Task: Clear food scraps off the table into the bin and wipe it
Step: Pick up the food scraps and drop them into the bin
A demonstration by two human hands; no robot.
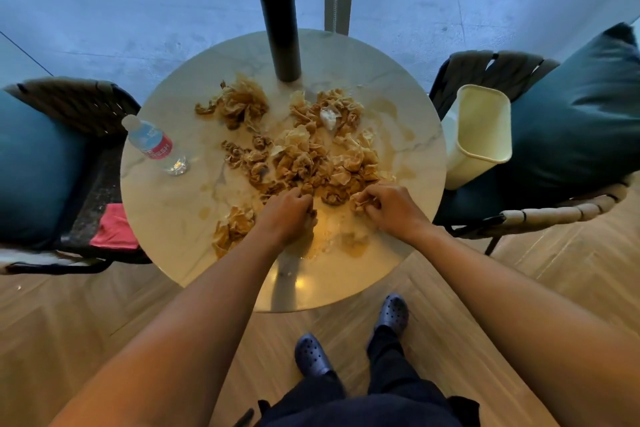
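Several crumpled, brown-stained scraps (304, 156) lie heaped across the middle of a round marble table (166, 204), with one clump (230, 229) apart at the near left and another (242, 102) at the far left. A white wad (328, 118) sits among the far ones. My left hand (287, 215) is closed over scraps at the heap's near edge. My right hand (391, 206) pinches a crumpled scrap (360, 201) just to the right. A cream bin (479, 135) rests tilted on the right-hand chair, beside the table's rim.
A tall black flask (278, 21) stands at the table's far side. A small water bottle (156, 146) lies near the left rim. Brown smears (353, 243) mark the tabletop. Chairs with teal cushions (571, 114) flank both sides; a pink cloth (116, 229) lies on the left one.
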